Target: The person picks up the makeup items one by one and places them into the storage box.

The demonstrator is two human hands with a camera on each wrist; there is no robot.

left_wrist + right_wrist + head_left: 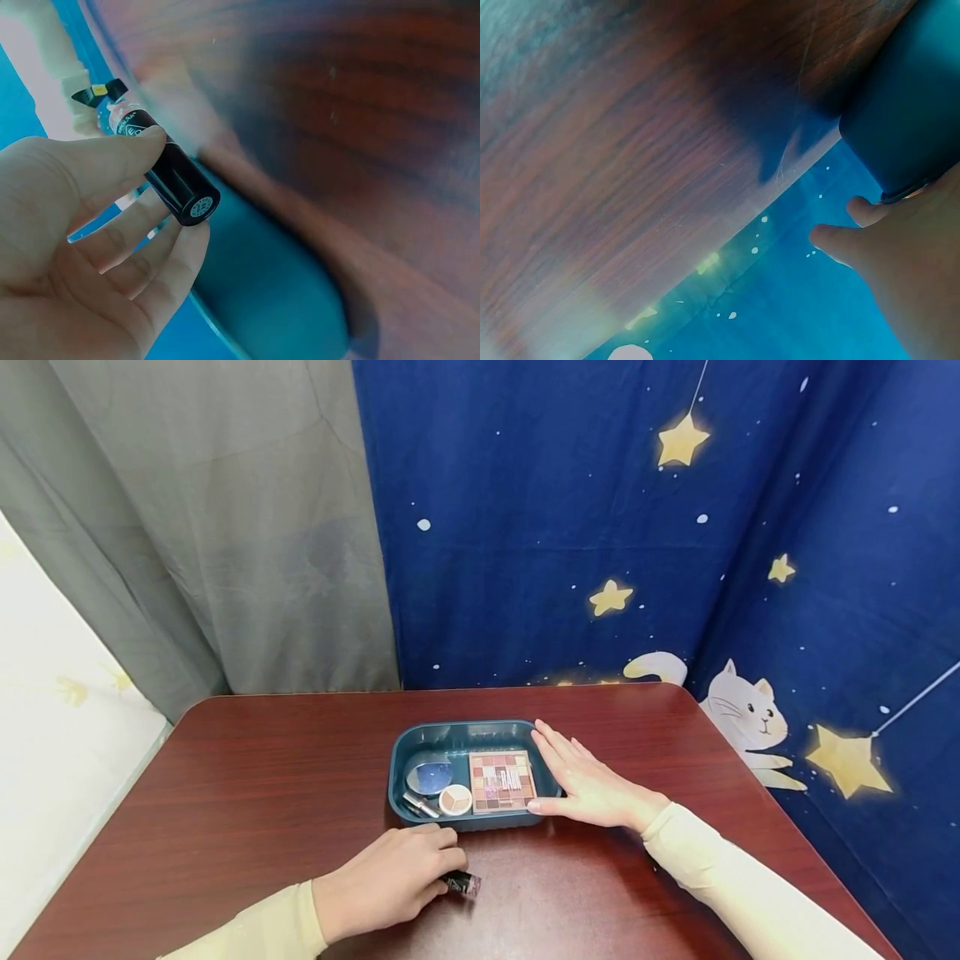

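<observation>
My left hand [397, 872] pinches a lip gloss tube [180, 180], black with a pinkish clear end, between thumb and fingers. It is just in front of a teal plastic bin [450, 737] on the table. Over the bin's right rim lies my right hand [588, 785], fingers extended and thumb spread apart. Inside the bin are an eyeshadow palette [501, 782], a round three-shade compact [455, 800], a rounded shiny blue-reflecting piece [430, 775] and slim silver-and-black tubes [422, 805]. The right wrist view catches the bin's outer wall [915, 97] and two fingertips by its rim.
The bin stands on a dark red wooden table [270, 777] with rounded far corners. Behind it hang a grey curtain [262, 568] and a blue curtain [525, 527] with stars and a white cat. A white surface [60, 718] borders the left side.
</observation>
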